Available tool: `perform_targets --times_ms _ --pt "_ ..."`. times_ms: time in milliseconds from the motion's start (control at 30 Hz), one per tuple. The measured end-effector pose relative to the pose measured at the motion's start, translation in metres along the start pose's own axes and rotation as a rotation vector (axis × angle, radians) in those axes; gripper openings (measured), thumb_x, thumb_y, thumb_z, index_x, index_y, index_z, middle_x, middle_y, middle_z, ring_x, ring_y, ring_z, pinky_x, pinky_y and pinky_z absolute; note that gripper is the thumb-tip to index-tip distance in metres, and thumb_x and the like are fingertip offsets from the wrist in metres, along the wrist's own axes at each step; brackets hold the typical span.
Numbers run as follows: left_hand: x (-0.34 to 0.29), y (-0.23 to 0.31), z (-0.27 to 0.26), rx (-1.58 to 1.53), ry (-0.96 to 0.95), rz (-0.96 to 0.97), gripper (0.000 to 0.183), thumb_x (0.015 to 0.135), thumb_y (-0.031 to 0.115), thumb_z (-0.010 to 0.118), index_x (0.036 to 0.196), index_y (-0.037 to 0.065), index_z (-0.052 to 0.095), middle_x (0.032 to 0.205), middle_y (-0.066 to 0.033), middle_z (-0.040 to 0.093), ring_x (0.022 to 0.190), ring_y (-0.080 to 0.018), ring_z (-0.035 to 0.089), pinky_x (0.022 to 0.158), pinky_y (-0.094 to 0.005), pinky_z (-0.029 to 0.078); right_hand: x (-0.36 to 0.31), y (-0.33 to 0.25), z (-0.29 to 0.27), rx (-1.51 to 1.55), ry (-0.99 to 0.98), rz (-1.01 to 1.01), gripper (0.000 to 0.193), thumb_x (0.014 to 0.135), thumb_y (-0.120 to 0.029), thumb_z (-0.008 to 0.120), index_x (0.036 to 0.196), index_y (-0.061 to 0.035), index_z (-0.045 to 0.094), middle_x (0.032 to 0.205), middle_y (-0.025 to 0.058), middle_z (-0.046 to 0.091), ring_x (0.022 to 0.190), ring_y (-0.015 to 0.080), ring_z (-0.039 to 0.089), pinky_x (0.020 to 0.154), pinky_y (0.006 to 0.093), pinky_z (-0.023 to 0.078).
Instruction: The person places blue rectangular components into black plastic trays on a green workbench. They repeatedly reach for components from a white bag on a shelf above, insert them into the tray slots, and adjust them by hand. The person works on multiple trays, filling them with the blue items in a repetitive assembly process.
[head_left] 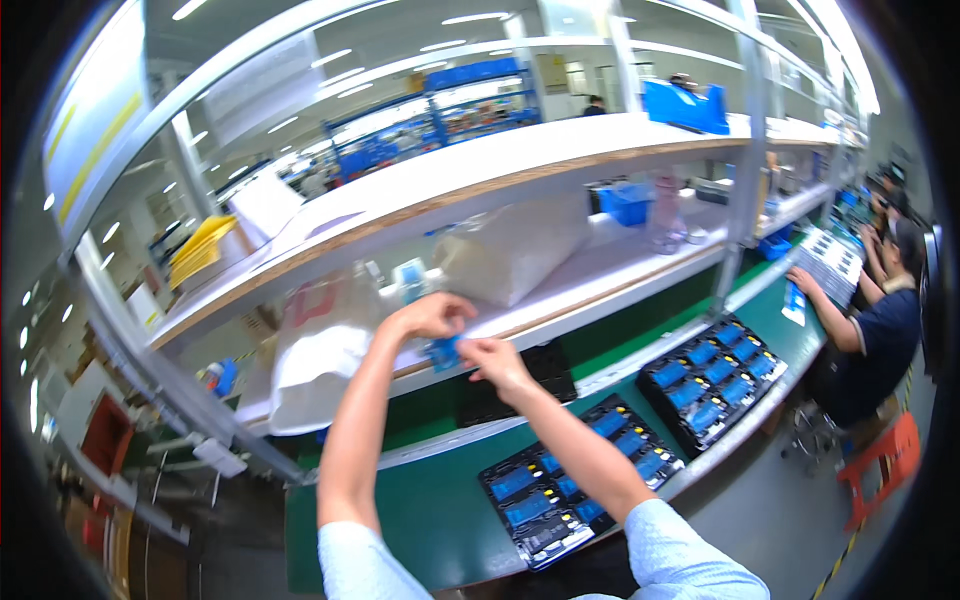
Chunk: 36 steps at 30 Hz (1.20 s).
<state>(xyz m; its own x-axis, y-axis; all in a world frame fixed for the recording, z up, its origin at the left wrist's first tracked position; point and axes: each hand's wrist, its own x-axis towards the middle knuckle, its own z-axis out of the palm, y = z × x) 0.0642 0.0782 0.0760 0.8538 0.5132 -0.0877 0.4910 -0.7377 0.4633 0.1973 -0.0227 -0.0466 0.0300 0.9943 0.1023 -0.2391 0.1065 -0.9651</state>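
In front of the lower shelf (575, 285), the left hand (432, 316) is curling its fingers just above a small blue piece (444, 353); the right hand (497, 364) is holding thumb and forefinger close together at the piece's right side. Through my remote feed the spot is blurring, so I am not telling which fingertips are pinching it. Black trays (666, 416) are resting on the green bench (400, 530).

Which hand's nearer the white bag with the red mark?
Left. The left hand is just right of the bag, by its upper part; the right hand is farther right and slightly lower, beyond the left one.
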Motion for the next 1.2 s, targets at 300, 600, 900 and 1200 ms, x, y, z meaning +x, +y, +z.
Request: perform_targets --times_ms 300,600,900,1200 --pt "0.002 0.010 0.007 -0.084 0.146 -0.151 0.045 0.065 0.000 0.076 0.107 -0.005 0.063 0.082 -0.0095 0.069 0.078 -0.0154 0.065 0.075 -0.0301 0.051 0.000 0.024 0.010 0.225 0.118 -0.032 0.034 0.084 -0.032 0.075 0.102 -0.0028 0.070 0.086 0.0023 0.069 0.076 0.0087 0.063 0.059 0.0223 0.048" --pt "0.006 0.002 0.015 -0.069 0.191 -0.138 0.044 0.063 0.000 0.077 0.105 -0.005 0.064 0.080 -0.0091 0.068 0.075 -0.0154 0.065 0.069 -0.0296 0.051 -0.006 0.047 0.027 0.645 0.207 0.156 0.038 0.081 -0.027 0.078 0.109 -0.0047 0.065 0.092 -0.0003 0.067 0.081 0.0089 0.063 0.064 0.0224 0.050" --pt "0.005 0.010 0.024 -0.073 0.287 -0.167 0.027 0.084 0.019 0.070 0.098 -0.003 0.066 0.074 -0.0058 0.064 0.064 -0.0111 0.056 0.060 -0.0269 0.046 -0.021 0.052 0.021 0.447 0.328 -0.080 0.029 0.090 -0.031 0.067 0.101 -0.0043 0.065 0.087 0.0009 0.064 0.076 0.0078 0.058 0.058 0.0231 0.049" --pt "0.002 0.021 0.048 0.117 0.392 -0.057 0.028 0.089 0.021 0.064 0.089 -0.006 0.066 0.069 -0.0092 0.064 0.063 -0.0127 0.057 0.058 -0.0302 0.046 -0.156 0.049 -0.097 0.095 0.318 -0.054 0.028 0.092 -0.027 0.065 0.102 -0.0011 0.063 0.086 0.0036 0.064 0.072 0.0086 0.061 0.053 0.0228 0.049"
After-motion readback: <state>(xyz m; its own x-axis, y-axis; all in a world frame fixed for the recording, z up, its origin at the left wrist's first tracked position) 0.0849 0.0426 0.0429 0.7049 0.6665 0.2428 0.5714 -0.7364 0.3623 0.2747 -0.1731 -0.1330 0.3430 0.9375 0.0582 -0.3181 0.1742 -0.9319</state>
